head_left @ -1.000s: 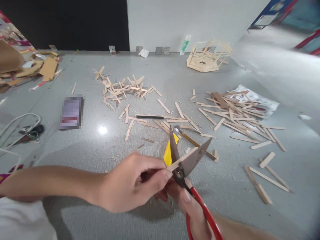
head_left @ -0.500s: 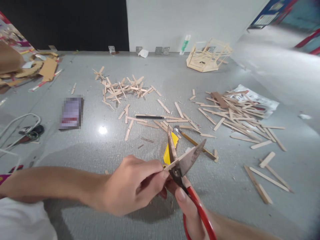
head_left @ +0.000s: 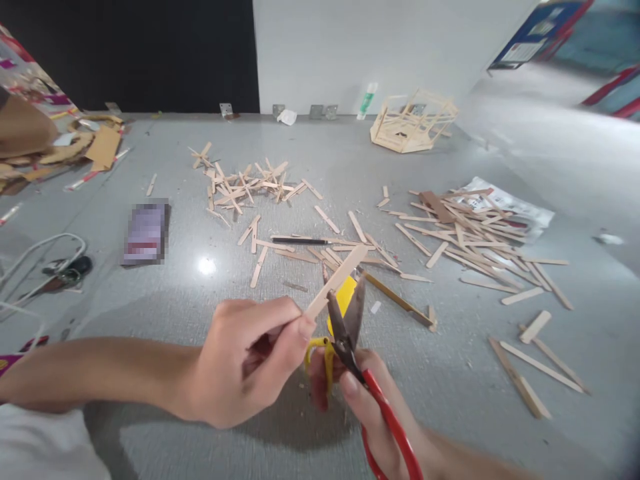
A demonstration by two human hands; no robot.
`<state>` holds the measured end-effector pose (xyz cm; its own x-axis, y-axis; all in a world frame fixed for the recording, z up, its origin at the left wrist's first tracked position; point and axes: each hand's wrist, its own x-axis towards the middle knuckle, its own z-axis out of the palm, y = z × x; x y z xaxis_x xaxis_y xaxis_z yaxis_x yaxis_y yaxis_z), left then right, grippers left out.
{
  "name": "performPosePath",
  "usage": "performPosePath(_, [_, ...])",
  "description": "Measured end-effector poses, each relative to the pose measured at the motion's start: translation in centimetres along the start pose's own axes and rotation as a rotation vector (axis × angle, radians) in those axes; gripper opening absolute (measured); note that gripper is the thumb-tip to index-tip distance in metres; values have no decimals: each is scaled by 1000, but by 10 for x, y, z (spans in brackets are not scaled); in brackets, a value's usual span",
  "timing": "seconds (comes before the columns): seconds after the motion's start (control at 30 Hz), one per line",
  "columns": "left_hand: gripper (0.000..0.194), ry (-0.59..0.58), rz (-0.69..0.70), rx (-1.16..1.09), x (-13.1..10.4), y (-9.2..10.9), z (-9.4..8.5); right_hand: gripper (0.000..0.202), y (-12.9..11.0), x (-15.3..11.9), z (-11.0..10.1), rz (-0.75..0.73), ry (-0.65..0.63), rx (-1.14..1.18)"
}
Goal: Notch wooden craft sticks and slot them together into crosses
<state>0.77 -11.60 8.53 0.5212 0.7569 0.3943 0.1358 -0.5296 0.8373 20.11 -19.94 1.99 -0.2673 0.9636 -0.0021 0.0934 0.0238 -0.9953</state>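
Observation:
Pinched in my left hand point(head_left: 255, 360) is a flat wooden craft stick point(head_left: 337, 280), slanting up to the right with its broad face showing. My right hand point(head_left: 370, 400) is around the red handles of a pair of scissors point(head_left: 345, 333). Their dark blades point up and stand slightly apart, just right of the stick; whether they touch it I cannot tell. Behind the blades lies a yellow tool point(head_left: 344, 300), partly hidden. A yellow loop point(head_left: 317, 347) shows by my right fingers; what it belongs to is unclear.
Loose craft sticks lie in a middle heap point(head_left: 245, 187) and a right pile point(head_left: 480, 233) beside a plastic packet point(head_left: 535, 217). A black pen point(head_left: 300, 241) lies ahead. Farther back are a stick frame point(head_left: 413, 127) and a glue tube point(head_left: 367, 101). A phone-like object point(head_left: 146, 231) and cable point(head_left: 50, 243) lie left.
My left hand has moved left and drawn the stick out from between the scissor blades, turning its broad face up. The blades have closed partway and shifted left.

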Motion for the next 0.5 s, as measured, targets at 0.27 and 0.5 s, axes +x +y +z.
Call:
performPosePath(0.27, [37,-10,-71,-93,4,-1,0,57,1,2,-5,28,-94,-29])
performPosePath(0.5, [37,-15,-82,-145,1,-3,1,51,6,0,-5,3,-51,-90])
